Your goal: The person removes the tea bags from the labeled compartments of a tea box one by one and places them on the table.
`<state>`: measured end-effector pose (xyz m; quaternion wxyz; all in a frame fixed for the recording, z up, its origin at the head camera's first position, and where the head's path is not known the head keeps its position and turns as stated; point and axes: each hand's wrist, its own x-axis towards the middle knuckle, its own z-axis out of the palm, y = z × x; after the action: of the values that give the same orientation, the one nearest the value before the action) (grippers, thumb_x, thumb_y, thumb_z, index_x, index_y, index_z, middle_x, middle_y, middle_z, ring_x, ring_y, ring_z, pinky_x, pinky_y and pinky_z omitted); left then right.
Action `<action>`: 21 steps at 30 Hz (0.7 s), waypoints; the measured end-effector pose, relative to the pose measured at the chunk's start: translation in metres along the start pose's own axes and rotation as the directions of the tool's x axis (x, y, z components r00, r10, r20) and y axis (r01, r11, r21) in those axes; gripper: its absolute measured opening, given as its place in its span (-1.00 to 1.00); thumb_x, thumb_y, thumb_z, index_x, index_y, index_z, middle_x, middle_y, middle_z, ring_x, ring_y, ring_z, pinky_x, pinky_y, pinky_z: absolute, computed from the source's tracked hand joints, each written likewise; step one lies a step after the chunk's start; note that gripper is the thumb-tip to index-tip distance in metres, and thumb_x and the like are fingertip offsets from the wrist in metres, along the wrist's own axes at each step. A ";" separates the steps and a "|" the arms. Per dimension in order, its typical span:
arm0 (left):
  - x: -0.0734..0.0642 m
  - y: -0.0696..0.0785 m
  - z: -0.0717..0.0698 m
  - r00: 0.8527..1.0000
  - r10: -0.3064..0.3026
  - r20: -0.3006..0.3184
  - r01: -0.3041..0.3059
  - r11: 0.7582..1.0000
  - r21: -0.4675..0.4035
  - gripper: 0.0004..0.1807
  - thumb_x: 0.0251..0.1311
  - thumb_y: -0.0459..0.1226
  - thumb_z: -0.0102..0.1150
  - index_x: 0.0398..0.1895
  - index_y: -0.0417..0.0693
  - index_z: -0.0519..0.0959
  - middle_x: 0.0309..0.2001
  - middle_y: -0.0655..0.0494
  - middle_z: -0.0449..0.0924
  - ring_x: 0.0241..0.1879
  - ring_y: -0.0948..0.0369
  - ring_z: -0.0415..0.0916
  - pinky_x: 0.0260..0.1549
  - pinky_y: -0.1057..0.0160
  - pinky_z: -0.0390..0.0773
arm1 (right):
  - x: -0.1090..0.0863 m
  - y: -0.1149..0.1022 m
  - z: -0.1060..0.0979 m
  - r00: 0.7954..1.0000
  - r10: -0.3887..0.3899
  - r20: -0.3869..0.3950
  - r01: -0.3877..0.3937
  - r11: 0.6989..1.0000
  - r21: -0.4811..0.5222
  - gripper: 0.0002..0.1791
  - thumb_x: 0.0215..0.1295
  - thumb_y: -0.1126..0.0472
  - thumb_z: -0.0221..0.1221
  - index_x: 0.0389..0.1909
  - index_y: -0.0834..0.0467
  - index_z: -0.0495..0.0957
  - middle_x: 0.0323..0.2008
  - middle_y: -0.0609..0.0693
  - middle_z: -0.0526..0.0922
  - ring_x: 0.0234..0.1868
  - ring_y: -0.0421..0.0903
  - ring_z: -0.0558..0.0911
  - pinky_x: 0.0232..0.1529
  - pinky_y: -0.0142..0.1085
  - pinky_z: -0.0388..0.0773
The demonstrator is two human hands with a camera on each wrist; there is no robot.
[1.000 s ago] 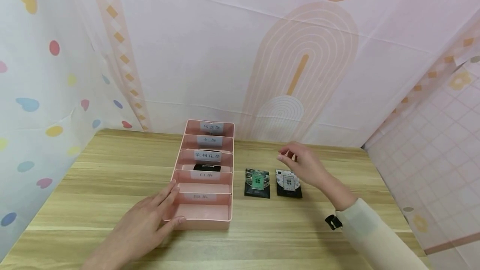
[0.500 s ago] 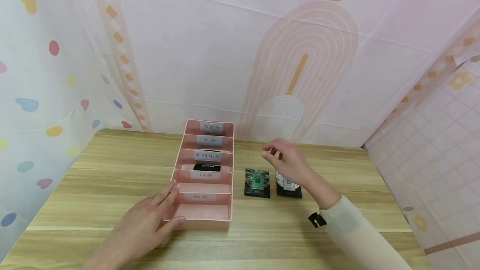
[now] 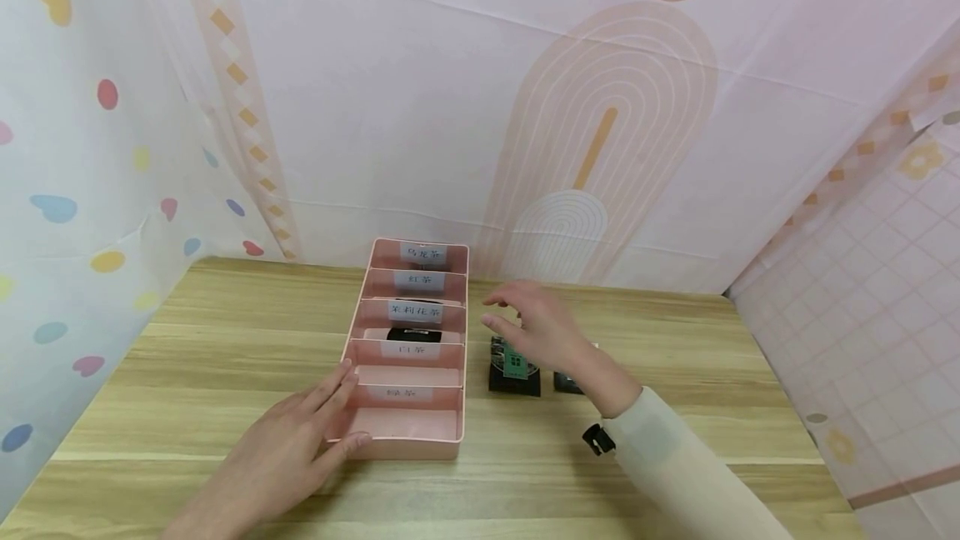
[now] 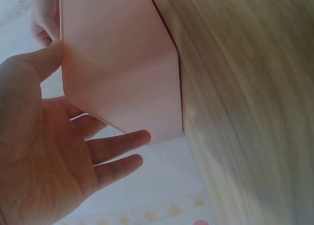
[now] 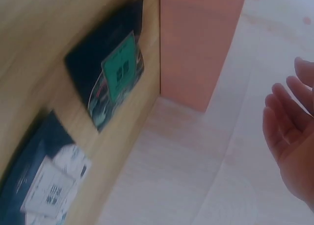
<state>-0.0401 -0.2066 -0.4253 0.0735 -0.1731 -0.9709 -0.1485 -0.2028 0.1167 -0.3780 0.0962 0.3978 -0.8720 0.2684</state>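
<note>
A pink divided box (image 3: 408,449) stands left of centre in the head view, its compartments labelled with Chinese tea names. My left hand (image 3: 288,444) rests on its near left corner, fingers fairly straight, thumb at the rim. In the left wrist view that hand (image 4: 54,151) touches the box wall (image 4: 127,63). My right hand (image 3: 543,332) hovers over the tea packets right of the box, fingers loosely bent and holding nothing. Below it lie a black packet with a green label (image 5: 120,68) and one with a white label (image 5: 49,190), the latter mostly covered in the head view.
A black packet (image 3: 414,336) lies in the box's middle compartment. The wooden table (image 3: 225,340) meets a patterned cloth backdrop (image 3: 390,107) behind the box, with cloth on both sides too. A black clip-like item (image 3: 598,439) is at my right wrist.
My right hand has moved left, from above the white-label packet towards the box, passing over the green-label packet. The left hand, box and packets have stayed put.
</note>
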 end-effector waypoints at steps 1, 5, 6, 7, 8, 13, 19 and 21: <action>0.000 0.000 0.000 1.000 0.001 -0.001 -0.001 1.000 0.001 -0.17 0.40 0.13 0.26 0.51 -0.26 0.40 0.52 -0.18 0.34 0.32 -0.14 0.51 0.24 -0.22 0.53 | 0.001 -0.001 0.002 1.000 -0.010 0.007 0.010 1.000 0.005 -0.71 0.46 0.15 0.33 0.07 0.22 0.70 0.07 0.09 0.74 0.08 0.02 0.69 0.03 -0.13 0.68; 0.000 0.000 0.000 1.000 0.000 0.000 0.000 1.000 0.003 -0.16 0.40 0.14 0.26 0.51 -0.26 0.40 0.52 -0.18 0.34 0.32 -0.14 0.51 0.24 -0.21 0.53 | 0.006 -0.005 0.013 0.999 -0.031 0.040 0.030 0.999 0.028 -0.67 0.46 0.14 0.32 0.11 0.24 0.68 0.12 0.11 0.72 0.24 0.07 0.62 0.31 -0.04 0.55; 0.000 0.000 -0.001 1.000 -0.003 0.003 0.003 1.000 0.003 -0.16 0.40 0.14 0.26 0.51 -0.26 0.39 0.52 -0.18 0.34 0.32 -0.14 0.51 0.24 -0.21 0.53 | 0.008 -0.006 0.016 0.998 -0.039 0.045 0.037 0.999 0.030 -0.66 0.46 0.13 0.32 0.12 0.24 0.68 0.13 0.11 0.72 0.25 0.08 0.62 0.33 -0.04 0.53; 0.000 0.000 -0.001 1.000 -0.006 0.007 0.006 1.000 0.002 -0.16 0.40 0.14 0.26 0.51 -0.26 0.39 0.52 -0.18 0.34 0.33 -0.14 0.51 0.24 -0.21 0.53 | 0.009 -0.007 0.019 0.998 -0.047 0.045 0.046 0.998 0.034 -0.66 0.45 0.14 0.33 0.13 0.24 0.68 0.13 0.11 0.72 0.25 0.08 0.61 0.34 -0.05 0.52; 0.000 0.000 -0.001 1.000 -0.010 0.012 0.010 1.000 0.002 -0.16 0.40 0.14 0.25 0.52 -0.26 0.39 0.52 -0.18 0.34 0.33 -0.14 0.51 0.24 -0.21 0.52 | 0.010 -0.008 0.022 0.997 -0.056 0.048 0.054 0.998 0.035 -0.65 0.45 0.16 0.34 0.14 0.24 0.67 0.13 0.11 0.72 0.25 0.08 0.61 0.34 -0.06 0.52; 0.001 0.001 -0.001 1.000 -0.012 0.016 0.012 1.000 -0.003 -0.16 0.41 0.14 0.25 0.52 -0.25 0.38 0.52 -0.18 0.34 0.33 -0.14 0.50 0.25 -0.22 0.52 | 0.012 -0.013 0.034 0.994 -0.068 0.087 0.065 0.997 0.031 -0.56 0.46 0.17 0.33 0.26 0.27 0.62 0.22 0.18 0.66 0.31 0.11 0.57 0.39 -0.05 0.48; 0.001 0.002 -0.001 1.000 -0.006 0.014 0.006 1.000 -0.001 -0.16 0.41 0.15 0.25 0.52 -0.25 0.38 0.52 -0.18 0.33 0.33 -0.13 0.50 0.25 -0.21 0.52 | 0.015 -0.018 0.045 0.991 -0.066 0.117 0.062 0.997 0.040 -0.48 0.48 0.10 0.30 0.32 0.30 0.56 0.30 0.18 0.61 0.36 0.11 0.53 0.42 -0.03 0.45; 0.001 0.002 -0.001 1.000 -0.006 0.016 0.006 1.000 0.000 -0.16 0.41 0.15 0.24 0.52 -0.25 0.39 0.53 -0.17 0.33 0.33 -0.14 0.51 0.25 -0.22 0.52 | 0.017 -0.020 0.049 0.991 -0.056 0.118 0.051 0.997 0.052 -0.48 0.47 0.10 0.32 0.32 0.28 0.57 0.30 0.16 0.61 0.36 0.09 0.53 0.41 -0.05 0.45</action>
<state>-0.0402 -0.2050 -0.4233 0.0654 -0.1712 -0.9719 -0.1475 -0.1974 0.0683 -0.4046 0.0415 0.4386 -0.8584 0.2627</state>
